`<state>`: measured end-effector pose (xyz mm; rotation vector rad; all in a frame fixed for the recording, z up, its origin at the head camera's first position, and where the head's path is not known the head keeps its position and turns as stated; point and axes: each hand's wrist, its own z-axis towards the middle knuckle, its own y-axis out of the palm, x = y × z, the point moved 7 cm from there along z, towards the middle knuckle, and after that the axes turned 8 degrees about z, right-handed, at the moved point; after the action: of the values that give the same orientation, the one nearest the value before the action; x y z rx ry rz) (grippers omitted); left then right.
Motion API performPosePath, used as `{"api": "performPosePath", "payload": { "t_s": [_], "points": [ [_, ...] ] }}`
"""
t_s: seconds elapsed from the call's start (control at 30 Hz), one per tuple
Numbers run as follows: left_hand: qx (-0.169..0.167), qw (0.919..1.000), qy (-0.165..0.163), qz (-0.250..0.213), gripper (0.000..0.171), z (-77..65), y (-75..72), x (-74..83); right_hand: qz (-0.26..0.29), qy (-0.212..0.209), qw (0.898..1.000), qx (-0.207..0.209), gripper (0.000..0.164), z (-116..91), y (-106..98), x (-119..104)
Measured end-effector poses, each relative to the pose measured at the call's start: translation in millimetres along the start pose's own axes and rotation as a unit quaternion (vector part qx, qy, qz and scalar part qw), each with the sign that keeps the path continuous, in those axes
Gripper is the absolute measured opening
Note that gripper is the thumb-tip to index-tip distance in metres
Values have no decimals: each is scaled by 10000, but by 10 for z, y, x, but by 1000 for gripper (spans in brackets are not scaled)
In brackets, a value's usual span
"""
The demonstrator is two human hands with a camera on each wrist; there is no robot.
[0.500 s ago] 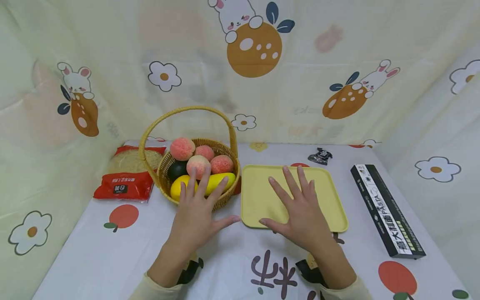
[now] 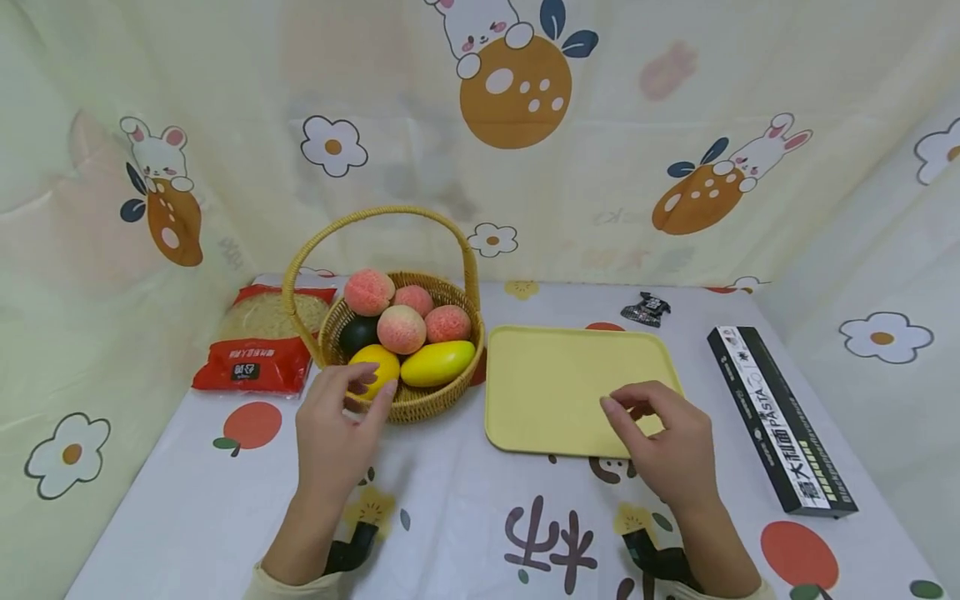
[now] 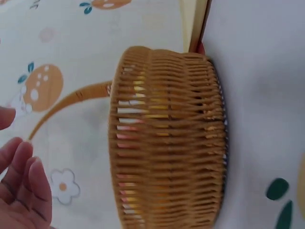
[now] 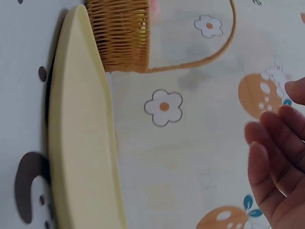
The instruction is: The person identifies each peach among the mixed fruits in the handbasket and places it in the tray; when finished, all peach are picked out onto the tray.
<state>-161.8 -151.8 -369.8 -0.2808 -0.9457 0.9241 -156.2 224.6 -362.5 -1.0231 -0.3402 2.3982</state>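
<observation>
My left hand hovers in front of a wicker basket, its fingers loosely bent and nothing between them. Inside the basket are several pink peaches, a dark green fruit, a round yellow fruit partly behind my fingers, and a long yellow fruit. Over the near right part of a yellow tray hangs my right hand, also loosely bent and holding nothing. In the left wrist view the basket's woven side stands apart from my fingertips. The right wrist view shows the tray edge-on.
A red-and-clear bag of pale grains or crumbs lies left of the basket. To the tray's right is a black pasta box. A small black packet lies behind the tray. Patterned curtains enclose the table's back and sides.
Both hands were spread flat with fingers stretched; now their fingers are bent in. The left hand has shifted left and the right hand right, both nearer to me. The view has shifted slightly.
</observation>
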Motion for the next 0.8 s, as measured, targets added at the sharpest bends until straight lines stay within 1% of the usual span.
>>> {"api": "performPosePath", "payload": {
  "t_s": [0.07, 0.1, 0.17, 0.2, 0.23, 0.27, 0.33, 0.4, 0.47, 0.53, 0.6, 0.7, 0.77, 0.8],
  "points": [
    [15, 9982, -541, -252, 26, -11, -17, -124, 86, 412, 9990, 139, 13, -31, -59, 85],
    [25, 9957, -841, -390, 24, -20, -24, -188, 114, 636, 9977, 205, 14, -49, -84, 131],
    [15, 9872, -1465, -634, 22, -47, -27, -313, 200, 1122, 9930, 322, 18, -85, -125, 223],
    [-6, 9808, -1790, -772, 22, -62, -22, -374, 232, 1365, 9896, 389, 20, -106, -143, 270],
    [-33, 9729, -2125, -906, 24, -80, -14, -433, 239, 1589, 9860, 447, 22, -126, -162, 312],
    [-62, 9630, -2478, -1053, 26, -98, -1, -492, 296, 1789, 9821, 505, 23, -144, -178, 349],
    [-111, 9401, -3108, -1392, 28, -127, 37, -597, 329, 2077, 9757, 607, 27, -169, -203, 401],
    [-158, 9151, -3634, -1739, 30, -142, 85, -687, 325, 2238, 9718, 669, 30, -182, -219, 434],
    [-213, 8922, -4055, -1975, 32, -150, 139, -770, 361, 2308, 9698, 697, 32, -185, -224, 451],
    [-274, 8739, -4345, -2161, 40, -151, 189, -840, 357, 2382, 9679, 713, 32, -193, -222, 467],
    [-346, 8598, -4532, -2327, 55, -150, 236, -903, 368, 2449, 9660, 743, 30, -201, -218, 483],
    [-458, 8427, -4664, -2652, 80, -148, 301, -974, 335, 2573, 9624, 805, 28, -218, -211, 513],
    [-625, 8341, -4674, -2861, 90, -151, 347, -1003, 317, 2630, 9606, 844, 26, -225, -205, 531],
    [-710, 8294, -4689, -2951, 92, -157, 369, -1012, 317, 2655, 9598, 856, 25, -227, -203, 540]
  ]
}}
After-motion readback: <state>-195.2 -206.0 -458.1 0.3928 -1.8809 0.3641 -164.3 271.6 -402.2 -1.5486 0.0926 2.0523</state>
